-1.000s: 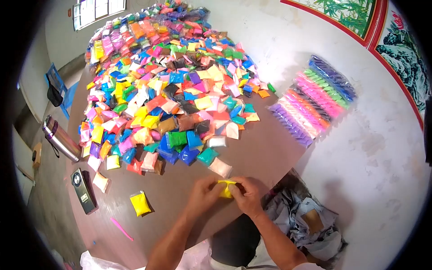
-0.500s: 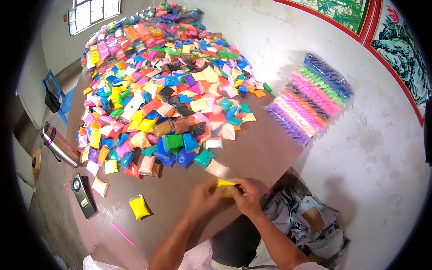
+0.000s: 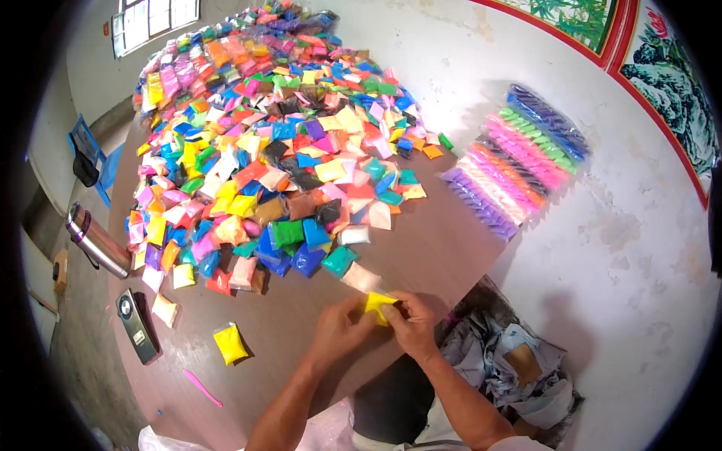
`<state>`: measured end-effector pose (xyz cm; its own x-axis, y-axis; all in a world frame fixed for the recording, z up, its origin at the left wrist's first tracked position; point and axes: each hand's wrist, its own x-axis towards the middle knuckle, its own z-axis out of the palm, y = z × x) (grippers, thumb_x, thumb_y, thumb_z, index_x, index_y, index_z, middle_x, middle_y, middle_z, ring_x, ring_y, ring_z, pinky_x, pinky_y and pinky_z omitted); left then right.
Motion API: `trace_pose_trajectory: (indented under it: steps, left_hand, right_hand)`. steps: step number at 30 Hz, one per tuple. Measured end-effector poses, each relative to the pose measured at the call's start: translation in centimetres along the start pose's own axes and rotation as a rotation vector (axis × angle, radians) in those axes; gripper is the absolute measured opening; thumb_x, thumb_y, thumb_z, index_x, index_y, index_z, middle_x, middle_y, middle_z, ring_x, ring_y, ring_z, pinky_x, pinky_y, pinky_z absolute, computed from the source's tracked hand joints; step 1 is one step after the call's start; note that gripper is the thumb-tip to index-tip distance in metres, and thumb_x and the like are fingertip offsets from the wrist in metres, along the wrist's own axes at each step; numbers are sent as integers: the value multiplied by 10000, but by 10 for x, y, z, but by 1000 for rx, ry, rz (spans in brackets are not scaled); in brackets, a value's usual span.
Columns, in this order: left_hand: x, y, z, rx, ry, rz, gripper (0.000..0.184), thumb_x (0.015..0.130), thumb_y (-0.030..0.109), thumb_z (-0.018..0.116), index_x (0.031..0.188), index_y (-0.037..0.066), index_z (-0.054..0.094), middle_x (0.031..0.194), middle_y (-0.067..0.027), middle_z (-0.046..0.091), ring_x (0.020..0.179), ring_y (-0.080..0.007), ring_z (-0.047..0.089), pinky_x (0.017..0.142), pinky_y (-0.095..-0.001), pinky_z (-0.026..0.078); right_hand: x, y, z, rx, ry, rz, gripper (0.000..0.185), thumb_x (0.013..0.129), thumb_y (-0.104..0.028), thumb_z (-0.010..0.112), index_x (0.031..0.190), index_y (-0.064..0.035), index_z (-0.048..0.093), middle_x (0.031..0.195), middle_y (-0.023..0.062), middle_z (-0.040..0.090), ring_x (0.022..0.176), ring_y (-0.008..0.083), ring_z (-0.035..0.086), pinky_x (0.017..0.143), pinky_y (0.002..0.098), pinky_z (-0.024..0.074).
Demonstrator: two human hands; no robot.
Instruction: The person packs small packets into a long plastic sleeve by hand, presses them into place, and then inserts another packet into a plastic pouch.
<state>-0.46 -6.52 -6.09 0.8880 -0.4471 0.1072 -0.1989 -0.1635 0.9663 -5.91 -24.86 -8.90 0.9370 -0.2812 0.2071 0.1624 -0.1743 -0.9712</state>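
Between my two hands, near the front edge of the table, is a small yellow packet [image 3: 379,303]. My left hand [image 3: 340,328] pinches its left side, while the fingers and thumb of my right hand [image 3: 413,325] close on its right side. A peach packet [image 3: 362,276] lies just beyond my fingers. Another yellow packet [image 3: 230,344] in clear wrapping rests on the table to the left, with a pink plastic strip [image 3: 202,388] below it.
A large heap of coloured packets [image 3: 286,173] covers the far table [image 3: 286,316]. A metal thermos [image 3: 98,240] and a phone [image 3: 137,327] stand and lie at left. Bagged coloured sticks [image 3: 519,161] lie by the wall. A box of crumpled wrapping [image 3: 519,368] sits at lower right.
The yellow packet in my hands is turned up and shows more of its face. My right thumb has shifted over it. The view has moved slightly.
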Motion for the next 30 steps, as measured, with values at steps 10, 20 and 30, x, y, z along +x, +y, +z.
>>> trace_pose_trajectory:
  steps: [10,20,30]
  left_hand:
    - [0,0,-2,-19,92,-17,282,978,157,734,1197,-19,710,1015,-107,777,887,-156,723,810,-302,571]
    - [2,-8,-2,-83,44,-35,265,971,124,729,1195,-14,700,989,-69,766,863,-115,692,785,-266,545]
    - [4,-6,-1,-63,-1,-45,281,953,133,749,1186,-19,710,1000,-70,767,840,-112,686,767,-265,545]
  right_hand:
    - [2,-10,3,21,-97,46,325,1012,-84,697,1323,0,652,1202,126,724,1076,176,712,956,331,572]
    - [3,-8,4,26,-75,-46,414,1005,-28,689,1399,23,575,1159,87,717,1009,117,683,889,268,556]
    - [5,4,-1,51,-32,-22,395,1005,-15,679,1379,35,562,1145,102,720,997,124,689,879,262,551]
